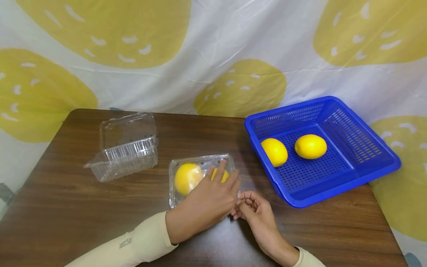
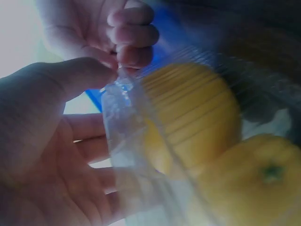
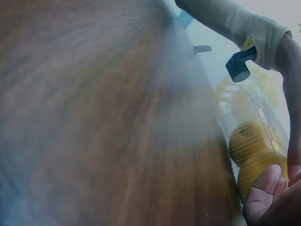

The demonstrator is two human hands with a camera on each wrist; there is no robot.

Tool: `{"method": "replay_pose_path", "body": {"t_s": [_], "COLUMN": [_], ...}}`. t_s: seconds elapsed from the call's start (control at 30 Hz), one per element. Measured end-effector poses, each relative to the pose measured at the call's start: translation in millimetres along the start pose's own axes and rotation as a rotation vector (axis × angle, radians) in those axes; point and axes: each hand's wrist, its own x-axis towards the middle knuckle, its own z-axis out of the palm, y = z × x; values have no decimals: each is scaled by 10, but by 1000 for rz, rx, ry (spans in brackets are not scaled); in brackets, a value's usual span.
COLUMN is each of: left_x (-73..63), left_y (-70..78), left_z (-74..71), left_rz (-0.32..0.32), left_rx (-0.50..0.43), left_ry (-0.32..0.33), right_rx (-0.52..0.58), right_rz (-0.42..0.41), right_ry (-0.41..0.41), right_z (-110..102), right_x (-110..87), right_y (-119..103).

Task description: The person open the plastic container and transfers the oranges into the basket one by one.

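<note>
A lidded clear plastic clamshell box [image 1: 197, 158] sits at the front middle of the table. Inside are a round orange [image 1: 186, 177], whose green stem mark shows in the left wrist view, and another yellow fruit [image 1: 226, 177], partly covered by fingers. My left hand [image 1: 210, 196] lies over the lid with its fingers spread, its thumb at the box's near right corner. There my right hand [image 1: 258, 215] pinches the plastic edge between its thumb and curled fingers. In the left wrist view both hands meet at this corner.
A blue perforated basket [image 1: 373, 139] stands to the right, holding a yellow lemon [image 1: 311, 147] and another yellow fruit [image 1: 275, 152] at its left wall. At the back left, another clear clamshell box [image 1: 128, 163] stands with its lid raised. A fruit-patterned curtain [image 1: 227, 33] hangs behind the table.
</note>
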Motion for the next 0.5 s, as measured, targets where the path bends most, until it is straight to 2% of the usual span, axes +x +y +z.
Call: {"method": "replay_pose_path", "body": {"t_s": [0.13, 0.3, 0.5], "left_x": [-38, -81, -128], "left_y": [-22, -45, -79], "left_z": [20, 67, 115], "left_rz": [-7, -1, 3], "left_rx": [-43, -74, -109], "left_ry": [26, 91, 110], "right_rx": [-7, -6, 16], "right_rz": [-21, -29, -22], "right_ry": [-12, -14, 11], "right_z": [-9, -17, -31], "right_x": [-1, -1, 9], "right_y": [11, 16, 9]}}
